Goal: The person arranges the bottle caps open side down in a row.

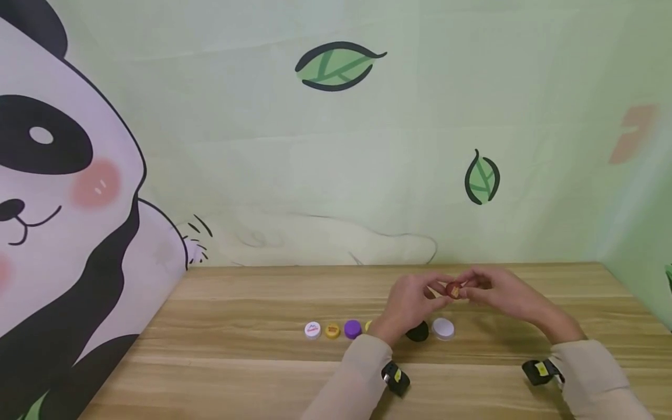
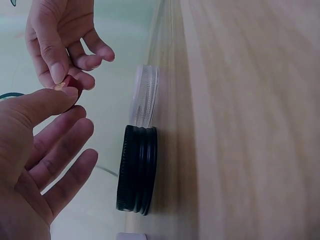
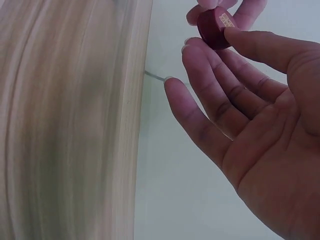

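Observation:
A small dark red bottle cap [image 3: 212,31] with a gold print on its top is held up above the table between both hands. My left hand [image 1: 412,303] pinches it from the left with thumb and fingertips. From the other side my right hand [image 1: 501,291] pinches it too, its lower fingers spread loose in the right wrist view. Below the hands a black ribbed lid [image 2: 137,170] and a white lid with a clear ribbed side [image 2: 145,95] lie side by side. My left hand and wrist cover part of the row of caps in the head view.
Left of my left wrist a white printed cap [image 1: 312,330], a gold cap [image 1: 332,331], a purple cap [image 1: 352,329] and a partly hidden yellow cap [image 1: 368,325] lie in a row on the wooden table [image 1: 236,344]. A printed backdrop [image 1: 252,146] stands behind the table.

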The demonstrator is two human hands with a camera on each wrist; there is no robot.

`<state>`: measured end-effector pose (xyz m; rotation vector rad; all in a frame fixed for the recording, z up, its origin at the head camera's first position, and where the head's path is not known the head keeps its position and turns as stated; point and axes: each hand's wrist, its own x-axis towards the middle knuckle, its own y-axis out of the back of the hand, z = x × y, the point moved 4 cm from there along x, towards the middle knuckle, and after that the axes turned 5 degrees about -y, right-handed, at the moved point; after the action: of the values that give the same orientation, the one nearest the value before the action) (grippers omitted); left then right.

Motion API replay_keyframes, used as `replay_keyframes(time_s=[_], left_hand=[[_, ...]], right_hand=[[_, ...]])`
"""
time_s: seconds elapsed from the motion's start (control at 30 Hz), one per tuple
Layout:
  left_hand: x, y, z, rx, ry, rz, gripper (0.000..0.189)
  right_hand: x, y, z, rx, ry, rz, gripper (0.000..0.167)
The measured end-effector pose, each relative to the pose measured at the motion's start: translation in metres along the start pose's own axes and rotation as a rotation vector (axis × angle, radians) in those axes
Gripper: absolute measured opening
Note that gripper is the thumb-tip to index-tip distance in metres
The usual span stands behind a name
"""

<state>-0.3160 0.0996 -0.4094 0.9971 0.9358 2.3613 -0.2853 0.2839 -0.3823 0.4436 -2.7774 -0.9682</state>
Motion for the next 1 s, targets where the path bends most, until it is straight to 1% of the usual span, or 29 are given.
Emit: replay_keyframes(time_s=[0.1, 0.17, 0.23, 0.4, 0.5, 0.63, 0.77, 0.87, 1.0], left_hand=[[0.000, 0.000, 0.000, 0.004, -0.004, -0.002, 0.030], [0.000, 0.000, 0.000, 0.001, -0.003, -0.005, 0.028], [0.000, 0.000, 0.000, 0.001, 0.006, -0.007, 0.027], [-0.001, -0.001, -0.001, -0.005, 0.026, -0.005, 0.026], [-0.001, -0.002, -0.002, -0.031, 0.030, -0.014, 0.026], [-0.002, -0.003, -0.002, -0.083, 0.028, -0.026, 0.024], [-0.002, -0.006, 0.000, -0.104, 0.006, -0.031, 0.022], [-0.001, -0.009, 0.000, -0.100, 0.006, -0.045, 0.019], [-0.001, -0.012, 0.002, -0.084, 0.014, -0.082, 0.016]], right_hand=[[0.001, -0.001, 0.001, 0.047, 0.000, -0.020, 0.023], [0.001, -0.001, 0.001, 0.056, -0.001, -0.029, 0.024], [0.001, -0.001, 0.001, 0.038, 0.006, -0.032, 0.025], [0.001, 0.000, -0.001, -0.066, 0.024, -0.021, 0.029], [0.001, 0.001, -0.002, -0.096, 0.027, -0.012, 0.029], [-0.001, 0.002, -0.003, -0.099, 0.031, -0.005, 0.028], [-0.003, 0.003, 0.000, -0.108, 0.041, -0.004, 0.028], [-0.005, 0.004, 0.003, -0.107, 0.064, -0.014, 0.026], [-0.009, 0.004, 0.007, -0.097, 0.081, -0.040, 0.025]])
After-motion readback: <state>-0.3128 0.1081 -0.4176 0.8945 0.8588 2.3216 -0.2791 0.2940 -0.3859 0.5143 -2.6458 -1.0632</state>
